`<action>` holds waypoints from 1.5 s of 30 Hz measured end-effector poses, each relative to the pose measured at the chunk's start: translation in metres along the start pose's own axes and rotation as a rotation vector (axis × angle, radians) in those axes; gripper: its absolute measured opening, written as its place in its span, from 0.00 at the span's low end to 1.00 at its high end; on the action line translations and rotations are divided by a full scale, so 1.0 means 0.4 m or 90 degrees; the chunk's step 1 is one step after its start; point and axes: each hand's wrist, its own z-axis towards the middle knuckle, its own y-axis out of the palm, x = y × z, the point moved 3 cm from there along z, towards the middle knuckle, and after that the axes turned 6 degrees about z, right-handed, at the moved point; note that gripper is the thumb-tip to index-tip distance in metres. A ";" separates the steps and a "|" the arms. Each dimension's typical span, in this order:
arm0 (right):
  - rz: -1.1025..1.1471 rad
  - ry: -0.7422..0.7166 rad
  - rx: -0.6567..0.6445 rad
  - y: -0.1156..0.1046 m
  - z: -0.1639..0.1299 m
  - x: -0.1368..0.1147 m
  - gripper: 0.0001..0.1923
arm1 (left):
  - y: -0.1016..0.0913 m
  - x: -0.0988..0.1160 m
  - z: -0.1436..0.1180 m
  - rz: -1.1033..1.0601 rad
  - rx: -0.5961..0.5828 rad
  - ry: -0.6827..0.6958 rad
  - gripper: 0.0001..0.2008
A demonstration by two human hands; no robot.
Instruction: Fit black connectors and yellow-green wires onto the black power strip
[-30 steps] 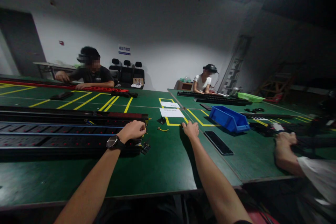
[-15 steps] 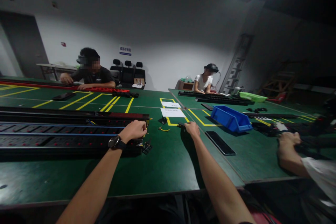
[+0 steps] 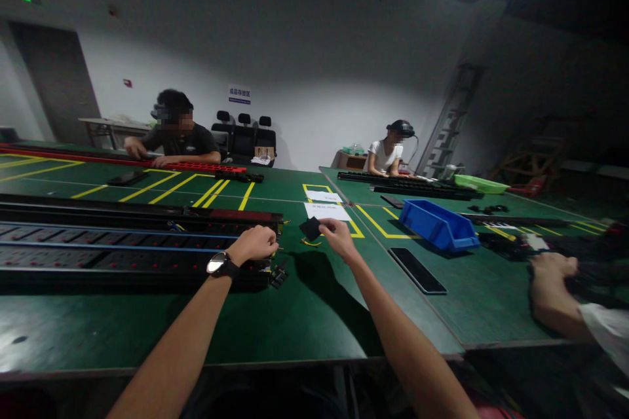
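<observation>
My left hand (image 3: 255, 243), with a watch on the wrist, rests closed at the right end of a long black strip (image 3: 162, 264) dotted with small red points. Whatever its curled fingers hold is hidden. My right hand (image 3: 339, 237) pinches a small flat black square piece (image 3: 310, 229), raised over the table. Just under that piece lies a short yellow wire (image 3: 310, 243). A small black part (image 3: 279, 273) hangs at the strip's end, below my left hand.
Right of my right hand lies a phone (image 3: 417, 270), with a blue bin (image 3: 439, 226) behind it. White paper sheets (image 3: 327, 211) lie ahead. A co-worker's hand (image 3: 555, 268) is at the far right. Two people work across the green table (image 3: 314, 321).
My right hand has lifted the black square piece off the table and brought it left, closer to my left hand. My left hand stays at the strip's end.
</observation>
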 end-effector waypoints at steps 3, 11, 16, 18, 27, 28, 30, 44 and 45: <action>-0.069 -0.040 -0.069 0.086 -0.042 -0.068 0.15 | -0.003 0.001 -0.001 -0.005 0.001 -0.001 0.13; -0.112 -0.095 -0.190 0.118 -0.086 -0.137 0.09 | -0.005 0.003 -0.004 -0.011 0.001 -0.007 0.12; -0.148 -0.108 -0.166 0.126 -0.092 -0.140 0.08 | -0.011 0.005 -0.010 -0.016 0.003 -0.005 0.12; -0.142 -0.093 -0.132 0.140 -0.101 -0.144 0.09 | -0.010 0.004 -0.010 -0.019 0.004 -0.005 0.13; -0.030 -0.064 -0.139 0.166 -0.123 -0.172 0.12 | -0.004 0.002 -0.006 -0.008 0.012 -0.010 0.12; -0.020 -0.058 -0.140 0.166 -0.124 -0.172 0.13 | -0.003 0.002 -0.006 -0.007 0.010 -0.012 0.12; -0.013 -0.046 -0.137 0.166 -0.126 -0.172 0.13 | -0.002 0.002 -0.005 -0.006 0.007 -0.017 0.12; 0.022 -0.101 -0.285 0.150 -0.131 -0.185 0.11 | -0.001 0.000 -0.005 -0.008 0.009 -0.019 0.11; 0.023 -0.106 -0.300 0.150 -0.129 -0.185 0.12 | 0.000 -0.001 -0.005 -0.009 0.008 -0.023 0.11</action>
